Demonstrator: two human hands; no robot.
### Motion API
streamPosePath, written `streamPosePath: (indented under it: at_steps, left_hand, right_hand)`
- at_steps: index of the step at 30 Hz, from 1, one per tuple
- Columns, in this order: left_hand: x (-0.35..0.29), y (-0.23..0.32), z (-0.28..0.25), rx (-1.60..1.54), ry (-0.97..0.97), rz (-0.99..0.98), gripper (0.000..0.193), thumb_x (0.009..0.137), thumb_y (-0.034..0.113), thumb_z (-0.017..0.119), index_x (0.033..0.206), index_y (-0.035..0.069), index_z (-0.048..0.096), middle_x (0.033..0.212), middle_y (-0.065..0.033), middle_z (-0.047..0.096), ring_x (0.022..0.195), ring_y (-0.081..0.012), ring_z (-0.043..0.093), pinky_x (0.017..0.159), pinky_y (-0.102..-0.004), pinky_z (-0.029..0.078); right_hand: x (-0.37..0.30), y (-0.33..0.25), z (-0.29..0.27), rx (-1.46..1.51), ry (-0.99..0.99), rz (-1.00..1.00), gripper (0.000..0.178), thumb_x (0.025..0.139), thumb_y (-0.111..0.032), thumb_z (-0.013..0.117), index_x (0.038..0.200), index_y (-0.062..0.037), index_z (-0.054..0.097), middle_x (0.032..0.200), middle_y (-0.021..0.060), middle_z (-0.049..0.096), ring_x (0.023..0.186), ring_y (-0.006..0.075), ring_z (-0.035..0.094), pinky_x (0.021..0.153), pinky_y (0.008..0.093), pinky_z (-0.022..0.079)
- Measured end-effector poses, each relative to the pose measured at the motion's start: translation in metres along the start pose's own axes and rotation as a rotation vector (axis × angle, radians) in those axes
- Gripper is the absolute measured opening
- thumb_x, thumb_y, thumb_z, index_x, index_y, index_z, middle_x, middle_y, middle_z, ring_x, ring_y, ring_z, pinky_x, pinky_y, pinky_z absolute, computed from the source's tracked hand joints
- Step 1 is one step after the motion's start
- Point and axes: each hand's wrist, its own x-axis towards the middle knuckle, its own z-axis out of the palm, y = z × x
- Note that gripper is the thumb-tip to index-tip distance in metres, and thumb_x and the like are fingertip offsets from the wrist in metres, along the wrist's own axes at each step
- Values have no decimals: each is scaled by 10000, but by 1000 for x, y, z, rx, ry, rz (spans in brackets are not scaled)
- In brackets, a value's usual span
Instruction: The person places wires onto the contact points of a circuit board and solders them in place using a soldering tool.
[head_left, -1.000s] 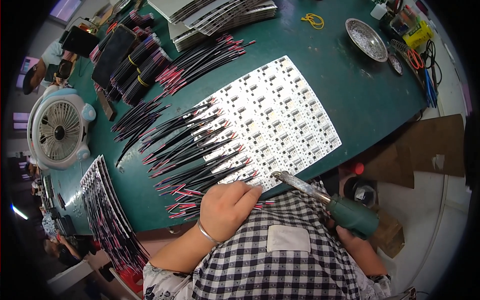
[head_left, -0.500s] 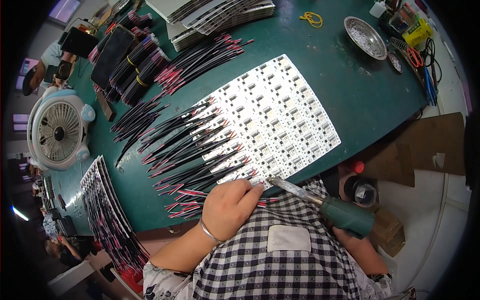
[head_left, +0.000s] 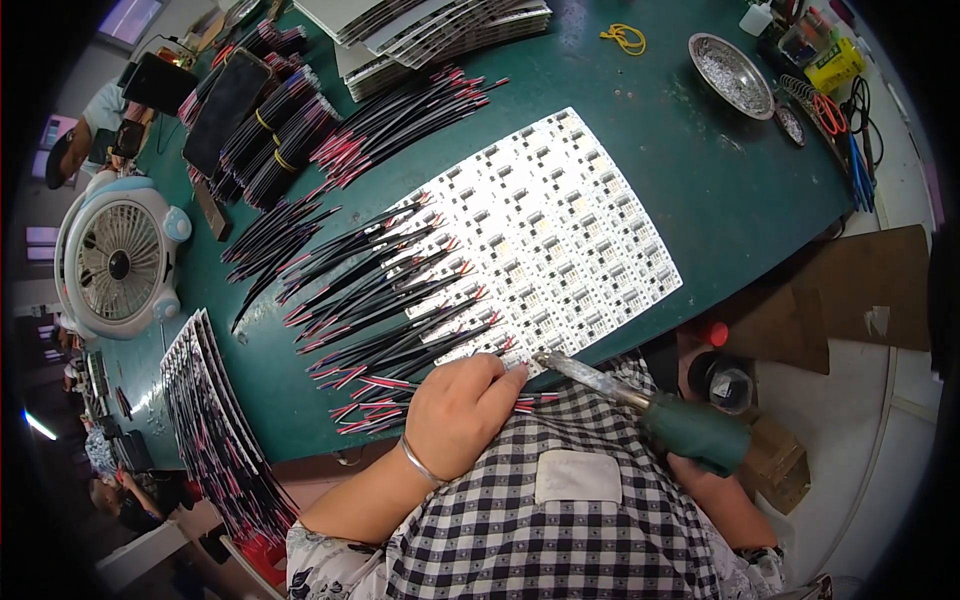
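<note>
A white circuit board panel (head_left: 560, 215) lies on the table, covered in rows of small parts. Black wires with red and white ends (head_left: 370, 290) fan out from its left edge. At the near corner, my left hand (head_left: 462, 405) is closed, thumb and forefinger pinched at a wire end on the board; the fingertips partly hide it. My right hand (head_left: 705, 478) grips a soldering iron (head_left: 700, 432) with a green handle, mostly hidden beneath it. The iron's metal tip touches or hovers over the board just right of my left fingertips; I cannot tell which.
Bundled wires (head_left: 270, 140) and stacked panels (head_left: 430, 40) are at the back. A white fan (head_left: 118, 262) stands left, near wired boards (head_left: 215, 420) overhanging the edge. Right back: a metal dish (head_left: 732, 75), a yellow tie (head_left: 624, 40) and tools. Cardboard (head_left: 870, 285) lies beyond the table.
Almost nothing differs. The left fingers have shifted very slightly at the board's near corner, and the iron's tip remains beside them.
</note>
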Motion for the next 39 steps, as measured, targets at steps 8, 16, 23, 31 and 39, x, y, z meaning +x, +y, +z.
streamPosePath:
  at_steps: [8,16,23,31,39]
  left_hand:
    - [0,0,-1,-27,-2,-15,190,767,75,652,955,63,678,776,-46,561,658,-208,571,552,-329,452]
    - [0,0,0,-28,8,-6,178,769,76,652,944,70,684,787,-41,574,667,-205,580,557,-326,458]
    - [1,0,0,-18,-4,4,184,765,78,651,946,66,680,793,-45,575,673,-210,584,561,-330,461]
    - [2,1,0,-36,3,-13,189,750,62,660,939,57,675,777,-49,561,652,-219,573,545,-339,456]
    - [1,2,1,-18,25,-6,172,761,65,659,932,59,673,768,-49,549,654,-219,567,547,-339,448]
  right_hand:
    - [-11,4,1,223,39,164,276,753,-82,685,1020,-11,678,1005,136,675,902,286,653,792,361,508]
    - [-1,-2,-5,55,-24,41,280,749,-67,682,1023,-11,677,1037,137,672,930,275,659,826,350,513]
    - [-6,3,-4,14,-35,17,270,761,-81,681,1018,-2,675,1030,145,673,927,275,664,832,357,517]
    - [-17,10,5,230,117,107,270,755,-72,688,1013,5,677,1007,147,678,914,293,660,811,361,514]
    - [-3,-1,-1,-5,-9,60,279,744,-69,684,1018,-21,682,1029,142,672,911,278,659,803,356,519]
